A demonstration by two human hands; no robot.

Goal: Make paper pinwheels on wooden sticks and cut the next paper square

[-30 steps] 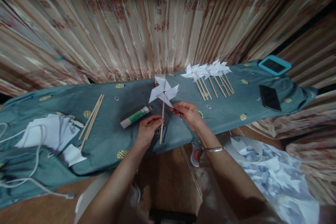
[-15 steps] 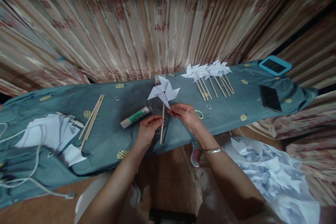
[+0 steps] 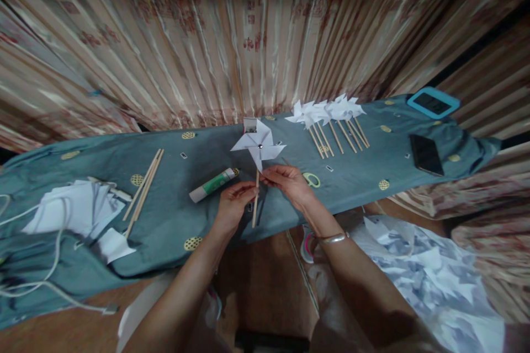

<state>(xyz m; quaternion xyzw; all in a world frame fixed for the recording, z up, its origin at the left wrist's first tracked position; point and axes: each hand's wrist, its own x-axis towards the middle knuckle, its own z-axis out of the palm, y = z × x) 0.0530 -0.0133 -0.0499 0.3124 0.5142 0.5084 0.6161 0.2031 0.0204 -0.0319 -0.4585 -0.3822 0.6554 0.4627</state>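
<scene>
A home room turned craft corner: a low table (image 3: 165,215) draped in a teal patterned sheet, with pleated floral curtains (image 3: 248,38) hanging behind it. On the table lie a glue stick (image 3: 212,185), wooden sticks (image 3: 144,187), cut paper (image 3: 74,212), finished pinwheels (image 3: 327,110) and a phone (image 3: 425,154). A held pinwheel (image 3: 258,146) is above its front edge, and paper scraps (image 3: 434,276) litter the floor below.

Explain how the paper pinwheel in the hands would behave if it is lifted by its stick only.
The pinwheel is probably very light: thin white paper on a slim wooden stick. Its folded blades look floppy and would likely crease under a firm grip. Pinned at the centre, the wheel may spin when moved.
</scene>
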